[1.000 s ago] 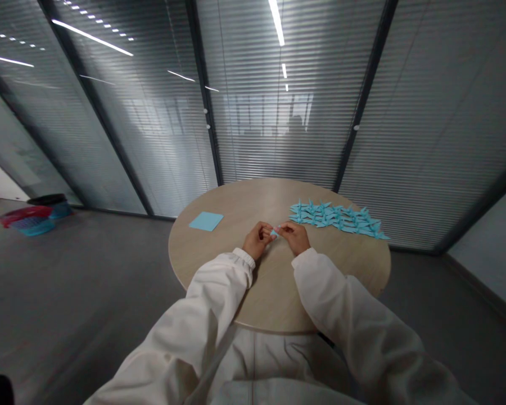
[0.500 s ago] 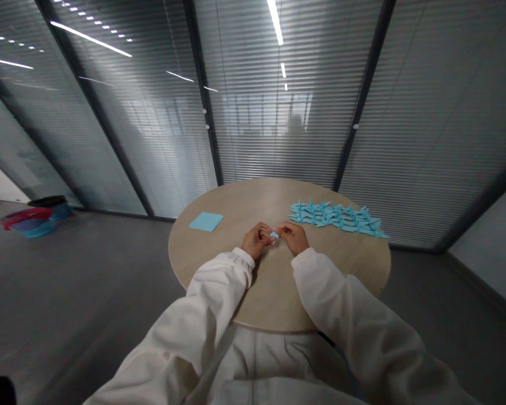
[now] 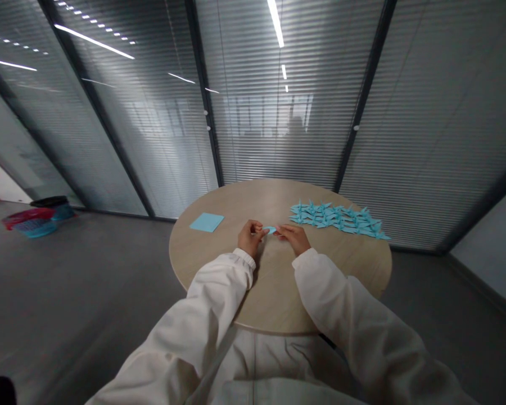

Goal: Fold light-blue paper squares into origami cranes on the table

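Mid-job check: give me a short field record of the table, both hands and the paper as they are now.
left hand: pinches the left end of the small blue paper piece
right hand: pinches its right end
blue square sheet: flat on the table, left of the hands
folded blue paper figures: laid in rows, right of the hands
table: round, light wood
baskets: on the floor, far left

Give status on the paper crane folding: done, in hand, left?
Done: a batch of blue folded cranes lies in rows on the right of the round table. In hand: left hand and right hand pinch one small blue folded piece between them. Left: flat blue paper lies untouched at far left; sheet count unclear.
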The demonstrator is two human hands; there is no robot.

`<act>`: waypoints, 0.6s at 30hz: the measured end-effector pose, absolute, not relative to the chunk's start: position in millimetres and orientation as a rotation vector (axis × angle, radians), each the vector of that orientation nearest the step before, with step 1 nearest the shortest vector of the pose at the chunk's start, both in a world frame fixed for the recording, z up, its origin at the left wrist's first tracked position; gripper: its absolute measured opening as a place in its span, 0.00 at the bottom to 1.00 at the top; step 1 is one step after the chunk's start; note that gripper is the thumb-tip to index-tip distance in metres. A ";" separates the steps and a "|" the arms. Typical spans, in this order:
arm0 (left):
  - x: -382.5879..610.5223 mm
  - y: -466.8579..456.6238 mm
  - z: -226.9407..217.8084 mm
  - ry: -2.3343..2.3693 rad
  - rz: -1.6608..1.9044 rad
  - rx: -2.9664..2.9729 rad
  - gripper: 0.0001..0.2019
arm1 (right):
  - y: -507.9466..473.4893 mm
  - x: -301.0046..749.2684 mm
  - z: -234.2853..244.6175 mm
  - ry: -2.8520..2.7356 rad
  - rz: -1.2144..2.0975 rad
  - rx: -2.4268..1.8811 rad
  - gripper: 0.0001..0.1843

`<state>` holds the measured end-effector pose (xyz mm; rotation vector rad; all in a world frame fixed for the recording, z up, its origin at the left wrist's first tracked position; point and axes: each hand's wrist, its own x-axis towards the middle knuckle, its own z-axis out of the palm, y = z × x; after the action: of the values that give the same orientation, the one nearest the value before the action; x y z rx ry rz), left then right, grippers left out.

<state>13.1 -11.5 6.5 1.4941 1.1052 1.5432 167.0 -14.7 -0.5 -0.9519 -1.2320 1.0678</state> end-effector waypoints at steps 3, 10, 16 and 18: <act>12.2 -12.6 7.7 1.114 1.528 1.520 0.11 | -13.4 166.6 -2.4 -1.142 1.187 -0.926 0.18; 11.0 -9.2 3.8 1.079 1.523 1.552 0.11 | -21.1 165.8 2.4 -1.059 1.355 -0.862 0.16; 10.2 -7.9 2.3 1.058 1.522 1.551 0.11 | -23.8 166.6 3.6 -1.053 1.432 -0.827 0.16; 10.4 -8.3 2.5 1.054 1.518 1.546 0.11 | -23.0 166.9 2.1 -1.061 1.434 -0.816 0.16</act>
<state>10.4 -8.3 2.5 1.5461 1.0538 1.5178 166.9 -23.0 2.1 -0.8161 -1.0608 1.4342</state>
